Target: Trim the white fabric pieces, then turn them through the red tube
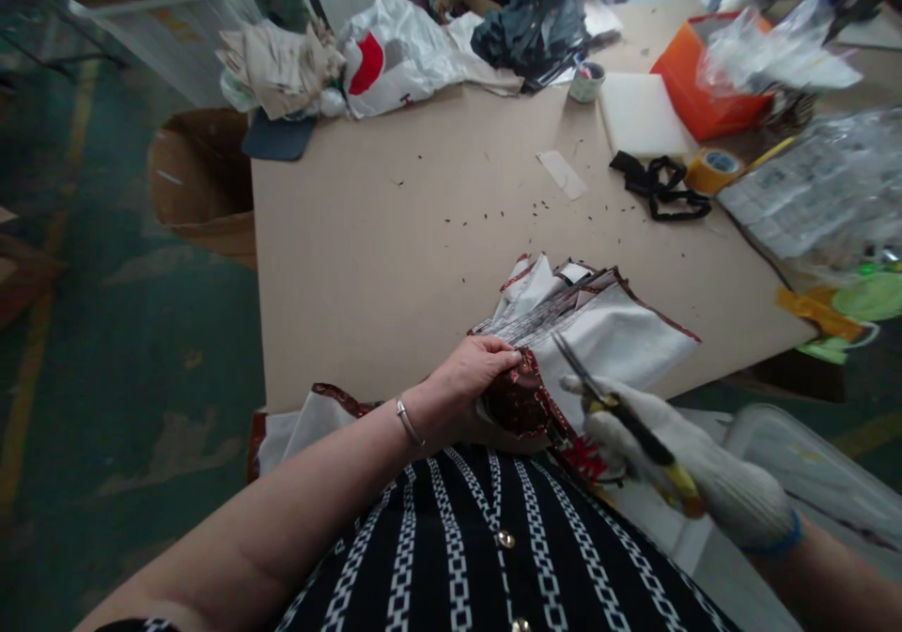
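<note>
My left hand (479, 374), bare with a bracelet at the wrist, pinches the patterned red-brown edge of a fabric piece (518, 397) at the table's front edge. White fabric panels with dark red trim (613, 327) fan out beyond it on the tabletop. In a white knit glove, my right hand (648, 444) holds scissors (630, 421) with yellow and black handles, their blades pointing up and left beside the fabric. The blade tips lie over the white panel. More white fabric with red trim (303, 425) lies beneath my left forearm.
Dark bits are scattered over the table (338, 256). Along its far side lie plastic bags (409, 50), a cup (586, 81) and an orange box (705, 78). Black straps (662, 186) and a tape roll (715, 170) are at right. A cardboard box (197, 172) stands left.
</note>
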`<state>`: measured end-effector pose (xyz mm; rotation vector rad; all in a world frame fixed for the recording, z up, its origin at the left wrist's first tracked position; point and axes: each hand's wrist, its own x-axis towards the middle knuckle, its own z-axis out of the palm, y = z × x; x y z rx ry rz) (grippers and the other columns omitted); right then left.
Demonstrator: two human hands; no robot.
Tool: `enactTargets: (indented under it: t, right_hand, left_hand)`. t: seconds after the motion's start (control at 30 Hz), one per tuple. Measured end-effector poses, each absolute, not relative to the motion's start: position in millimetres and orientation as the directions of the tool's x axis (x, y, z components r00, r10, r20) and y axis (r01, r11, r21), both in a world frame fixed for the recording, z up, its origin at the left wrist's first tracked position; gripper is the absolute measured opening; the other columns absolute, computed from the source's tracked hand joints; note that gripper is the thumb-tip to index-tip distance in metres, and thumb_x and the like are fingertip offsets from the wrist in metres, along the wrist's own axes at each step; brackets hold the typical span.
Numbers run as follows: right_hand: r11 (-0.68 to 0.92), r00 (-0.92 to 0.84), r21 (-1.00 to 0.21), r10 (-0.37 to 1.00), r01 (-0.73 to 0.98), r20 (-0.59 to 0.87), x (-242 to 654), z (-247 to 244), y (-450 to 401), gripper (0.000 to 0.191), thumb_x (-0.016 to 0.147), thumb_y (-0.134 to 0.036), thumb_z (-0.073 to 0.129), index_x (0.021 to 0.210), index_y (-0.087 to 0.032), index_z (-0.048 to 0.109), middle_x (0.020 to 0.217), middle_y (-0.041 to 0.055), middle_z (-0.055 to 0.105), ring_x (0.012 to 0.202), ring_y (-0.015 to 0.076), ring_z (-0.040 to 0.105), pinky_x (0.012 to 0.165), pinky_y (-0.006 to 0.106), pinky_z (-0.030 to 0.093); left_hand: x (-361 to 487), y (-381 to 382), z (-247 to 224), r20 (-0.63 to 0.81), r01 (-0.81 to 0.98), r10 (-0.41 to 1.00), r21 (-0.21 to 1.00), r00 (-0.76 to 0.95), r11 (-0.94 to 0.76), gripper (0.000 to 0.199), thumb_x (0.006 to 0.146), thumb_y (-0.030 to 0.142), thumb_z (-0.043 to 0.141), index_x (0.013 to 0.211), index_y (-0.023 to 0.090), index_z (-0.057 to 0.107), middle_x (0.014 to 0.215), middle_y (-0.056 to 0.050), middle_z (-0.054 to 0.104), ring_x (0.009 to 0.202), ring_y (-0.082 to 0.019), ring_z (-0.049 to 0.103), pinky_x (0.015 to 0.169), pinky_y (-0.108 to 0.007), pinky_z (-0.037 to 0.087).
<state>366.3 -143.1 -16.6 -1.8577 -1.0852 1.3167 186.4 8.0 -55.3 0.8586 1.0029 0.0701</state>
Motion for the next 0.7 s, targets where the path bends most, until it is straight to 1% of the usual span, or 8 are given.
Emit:
enactTargets:
  t: [0.07,0.1,0.17,0.27,0.43,0.57,0.63,0.7]
  right_hand:
    - [-0.473,0.036,-0.843,0.876,0.255,-0.480,349,-32,-150,0.027,0.080,-0.043,0.066,0.103,-0.029,0.070,0.085,0.0031,0.071,0.075,0.0252,0.063,0.073,0.041,0.057]
    - [-0.465,0.002,-0.854,0.878,0.232,-0.478,344,-40,-152,0.028,0.082,-0.044,0.063,0.105,-0.030,0.069,0.090,0.0029,0.071,0.080,0.0259,0.064,0.079,0.042,0.056]
    - [-0.455,-0.009,-0.872,0.886,0.178,-0.464,339,-52,-154,0.029,0.085,-0.046,0.058,0.106,-0.029,0.068,0.095,0.0025,0.071,0.085,0.0255,0.064,0.085,0.042,0.055]
    - [-0.459,-0.018,-0.874,0.884,0.159,-0.467,339,-60,-154,0.028,0.086,-0.046,0.055,0.105,-0.029,0.068,0.093,0.0015,0.071,0.082,0.0234,0.064,0.083,0.040,0.056]
    - [-0.486,-0.032,-0.856,0.866,0.175,-0.499,339,-56,-153,0.028,0.084,-0.045,0.058,0.106,-0.029,0.066,0.090,0.0022,0.070,0.078,0.0218,0.064,0.074,0.036,0.056]
    - [-0.533,-0.032,-0.831,0.838,0.159,-0.544,333,-55,-152,0.028,0.087,-0.047,0.054,0.105,-0.028,0.065,0.085,0.0015,0.069,0.075,0.0214,0.064,0.071,0.037,0.057]
    - [-0.546,-0.034,-0.821,0.829,0.168,-0.558,330,-55,-149,0.029,0.089,-0.046,0.052,0.108,-0.028,0.064,0.082,0.0003,0.068,0.075,0.0212,0.064,0.073,0.038,0.056]
    - [-0.523,-0.016,-0.833,0.845,0.182,-0.534,327,-58,-145,0.031,0.089,-0.046,0.053,0.113,-0.029,0.063,0.088,0.0002,0.069,0.082,0.0226,0.065,0.079,0.041,0.055]
  left_hand:
    - [187,7,-57,-0.714,0.294,0.431,0.650,0.552,0.701,0.009,0.074,0.016,0.063,0.065,0.013,0.061,0.060,0.001,0.060,0.053,-0.008,0.052,0.055,-0.022,0.038]
    - [188,6,-57,-0.711,0.284,0.433,0.650,0.554,0.705,0.009,0.074,0.015,0.063,0.065,0.013,0.061,0.061,0.000,0.061,0.053,-0.008,0.052,0.055,-0.022,0.039]
    - [188,6,-59,-0.704,0.269,0.436,0.652,0.561,0.708,0.009,0.074,0.014,0.063,0.066,0.013,0.060,0.061,0.000,0.061,0.053,-0.008,0.052,0.055,-0.021,0.039]
    - [188,6,-60,-0.702,0.257,0.446,0.655,0.555,0.711,0.010,0.075,0.015,0.063,0.066,0.013,0.060,0.060,0.001,0.060,0.053,-0.008,0.052,0.054,-0.021,0.038]
    - [188,6,-62,-0.703,0.234,0.446,0.645,0.554,0.727,0.011,0.075,0.015,0.062,0.065,0.013,0.059,0.058,0.001,0.059,0.050,-0.007,0.051,0.052,-0.020,0.038]
    - [189,3,-62,-0.712,0.235,0.437,0.633,0.549,0.737,0.011,0.075,0.012,0.060,0.064,0.013,0.057,0.055,0.002,0.057,0.047,-0.007,0.049,0.050,-0.019,0.037]
    - [189,1,-63,-0.705,0.237,0.443,0.643,0.553,0.728,0.011,0.074,0.013,0.060,0.064,0.014,0.057,0.054,0.002,0.056,0.047,-0.007,0.048,0.048,-0.019,0.035]
    - [188,0,-66,-0.690,0.225,0.451,0.656,0.566,0.720,0.010,0.073,0.014,0.061,0.064,0.014,0.057,0.054,0.003,0.056,0.048,-0.007,0.048,0.048,-0.019,0.035]
